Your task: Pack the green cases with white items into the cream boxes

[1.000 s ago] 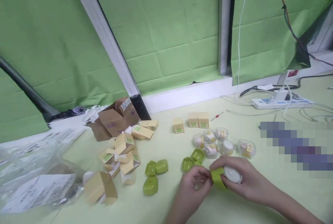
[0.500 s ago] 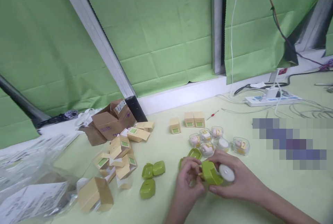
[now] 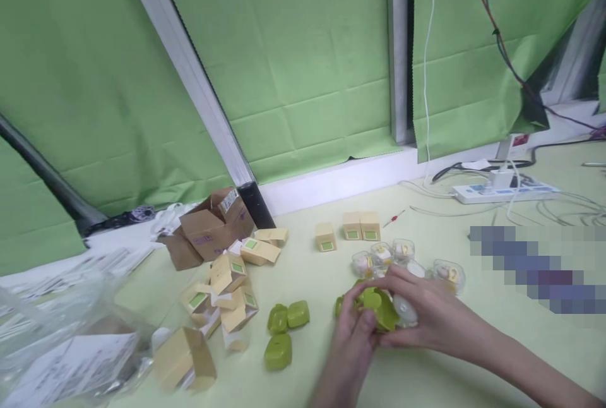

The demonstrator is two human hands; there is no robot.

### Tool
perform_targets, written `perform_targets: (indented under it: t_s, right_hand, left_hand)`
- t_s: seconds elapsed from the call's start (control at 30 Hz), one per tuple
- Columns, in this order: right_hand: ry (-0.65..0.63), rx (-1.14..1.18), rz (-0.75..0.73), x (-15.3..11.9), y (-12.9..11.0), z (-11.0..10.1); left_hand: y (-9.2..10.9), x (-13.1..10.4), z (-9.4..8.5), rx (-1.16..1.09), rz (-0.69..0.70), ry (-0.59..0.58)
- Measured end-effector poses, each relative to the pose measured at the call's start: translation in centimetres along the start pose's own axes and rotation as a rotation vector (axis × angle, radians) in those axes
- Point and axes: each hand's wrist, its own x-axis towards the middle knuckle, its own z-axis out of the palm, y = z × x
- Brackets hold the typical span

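Note:
My left hand (image 3: 351, 326) and my right hand (image 3: 419, 304) are closed together around a small green plastic case (image 3: 387, 314). Its hollow side shows between my fingers. A white round piece (image 3: 404, 312) sits at the case's right side, under my right hand; whether it is attached, I cannot tell. Just behind my hands lie clear plastic cases (image 3: 363, 263) with pale pink and white contents, some hidden by my right hand. Part of another green case (image 3: 338, 306) peeks out beside my left fingers. Farther left on the table rests a group of green cases (image 3: 278, 351).
Opened cardboard boxes (image 3: 229, 274) lie heaped at left, near a larger brown carton (image 3: 208, 234). Small closed boxes (image 3: 326, 237) stand behind the clear cases, beside a red-handled tool (image 3: 394, 218). A power strip (image 3: 473, 193) with cables lies at back right; plastic bags (image 3: 57, 326) spread at far left.
The green case has turned in my hands, so its hollow side shows more. My left fingers have closed in around it. The whole view has shifted slightly.

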Motion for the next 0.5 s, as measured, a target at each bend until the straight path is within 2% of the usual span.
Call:
perform_targets:
  t_s: [0.07,0.13,0.23,0.3,0.4,0.5]
  right_hand:
    - [-0.015,0.113,0.082,0.5,-0.1,-0.2]
    - [0.048,0.224,0.141,0.7,0.1,0.0]
    - [0.127,0.315,0.069,0.8,0.6,1.0]
    - [0.097,0.309,-0.005,0.5,0.7,1.8]
    - [0.016,0.248,-0.04,-0.2,0.7,2.9]
    - [0.034,0.209,-0.03,-0.7,0.8,3.5]
  left_hand:
    - [0.3,-0.2,0.4,-0.09,0.027,0.028]
    - [0.4,-0.4,0.4,-0.179,0.024,0.03]
    - [0.1,-0.4,0.3,-0.28,-0.014,0.006]
    - [-0.4,-0.4,0.2,-0.333,-0.044,-0.013]
    - [-0.9,-0.4,0.2,-0.413,-0.057,-0.033]
    - [-0.9,-0.4,0.4,-0.457,-0.038,-0.058]
